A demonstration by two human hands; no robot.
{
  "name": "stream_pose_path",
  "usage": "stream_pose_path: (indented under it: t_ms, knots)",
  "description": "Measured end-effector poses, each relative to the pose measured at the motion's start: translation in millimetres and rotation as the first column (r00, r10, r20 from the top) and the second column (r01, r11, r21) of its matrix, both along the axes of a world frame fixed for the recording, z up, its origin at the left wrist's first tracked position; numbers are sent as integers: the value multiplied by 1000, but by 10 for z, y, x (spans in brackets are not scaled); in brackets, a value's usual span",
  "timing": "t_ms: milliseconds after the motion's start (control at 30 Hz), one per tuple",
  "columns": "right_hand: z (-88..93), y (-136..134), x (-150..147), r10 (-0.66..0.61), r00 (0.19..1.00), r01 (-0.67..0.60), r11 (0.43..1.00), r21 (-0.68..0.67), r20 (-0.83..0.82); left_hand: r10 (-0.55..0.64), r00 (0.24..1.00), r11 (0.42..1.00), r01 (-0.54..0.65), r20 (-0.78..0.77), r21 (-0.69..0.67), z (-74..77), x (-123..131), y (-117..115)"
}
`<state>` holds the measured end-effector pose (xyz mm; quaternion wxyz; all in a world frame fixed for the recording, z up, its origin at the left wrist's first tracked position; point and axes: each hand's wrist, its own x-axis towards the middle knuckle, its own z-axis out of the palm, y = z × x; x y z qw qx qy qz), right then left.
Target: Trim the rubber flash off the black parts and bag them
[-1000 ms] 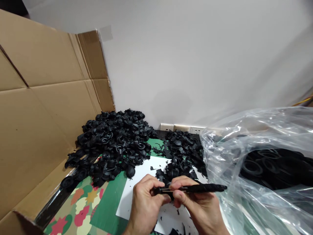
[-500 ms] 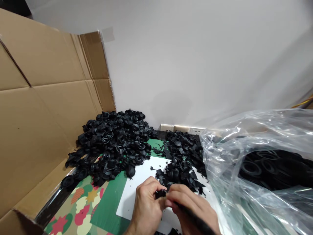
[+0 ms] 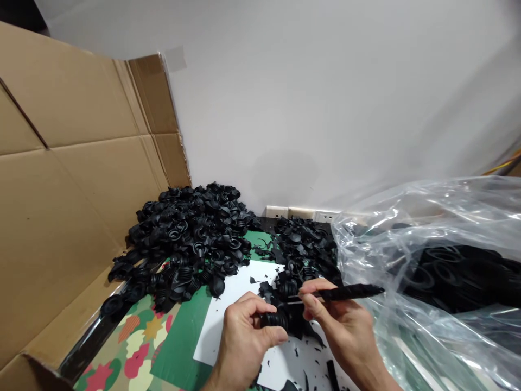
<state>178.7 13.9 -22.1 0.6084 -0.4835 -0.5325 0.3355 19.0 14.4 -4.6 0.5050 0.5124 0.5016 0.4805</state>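
Observation:
My left hand (image 3: 248, 336) is closed round a ribbed black rubber part (image 3: 279, 321), pinched between thumb and fingers above the white sheet (image 3: 222, 320). In my right hand (image 3: 345, 326) is a slim black-handled tool (image 3: 352, 292), gripped like a pen and lying nearly level. Its thin metal tip points left, close above the rubber part; whether it touches cannot be told. Right behind the hands, a heap of black rubber pieces and scraps (image 3: 307, 250) spreads over the sheet. Small black shavings lie below the right hand.
At the left rises a large pile of ribbed black rubber parts (image 3: 191, 239) beside a cardboard wall (image 3: 89, 201). A clear plastic bag (image 3: 366, 271) holding black ring-shaped parts stands at the right. Sockets (image 3: 301, 213) line the wall behind. A green board (image 3: 179, 342) lies under the sheet.
My hands have moved apart. The right hand has shifted right and up, its tool swinging from pointing down toward me to nearly level. The ribbed part in the left hand now shows more.

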Motion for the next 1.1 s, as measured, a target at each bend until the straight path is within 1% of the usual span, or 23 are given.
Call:
stream_pose_path:
  t_ms: [67,167,200,267,367,467,533,600,700,800,867,933,967,1033,1100]
  knots:
    - [36,-17,-26,87,994,-86,996,6,-61,23,1000,1000,-23,11,14,3,9,6]
    - [80,-33,-48,188,970,-201,977,-72,-155,48,998,999,-49,34,23,5,18,15]
    - [90,-38,-54,214,961,-234,966,-106,-176,55,997,998,-56,50,9,7,16,18]
    - [101,-47,-66,255,949,-285,946,-157,-187,58,994,997,-52,96,-60,14,2,29]
    - [101,-60,-97,285,948,-311,927,-210,-144,55,980,985,-22,190,-169,25,-39,51]
    - [87,-78,-149,282,959,-281,930,-236,-26,47,958,979,12,284,-204,16,-72,63]
    - [79,-95,-195,267,961,-248,945,-212,66,38,946,977,33,323,-212,-3,-76,63]
    - [74,-113,-244,250,961,-231,961,-155,116,22,943,978,49,333,-203,-21,-67,59]
    - [69,-121,-294,212,972,-203,975,-89,106,-13,953,978,75,302,-193,-20,-60,52]
    - [61,-95,-292,196,977,-186,976,-111,86,-70,975,982,104,210,-159,15,-82,31]
    - [58,-73,-276,217,975,-204,964,-172,57,-51,994,995,59,98,-84,46,-101,-2]
    - [63,-63,-268,242,970,-238,945,-225,-8,13,999,999,-12,-38,32,75,-108,-46]
    - [69,-65,-268,254,966,-259,935,-241,-51,35,994,995,-25,-100,96,88,-107,-66]
    - [87,-78,-275,290,946,-319,913,-254,-147,35,980,982,3,-196,188,113,-99,-92]
    - [109,-98,-282,325,915,-384,882,-272,-239,8,978,978,36,-208,206,134,-92,-91]
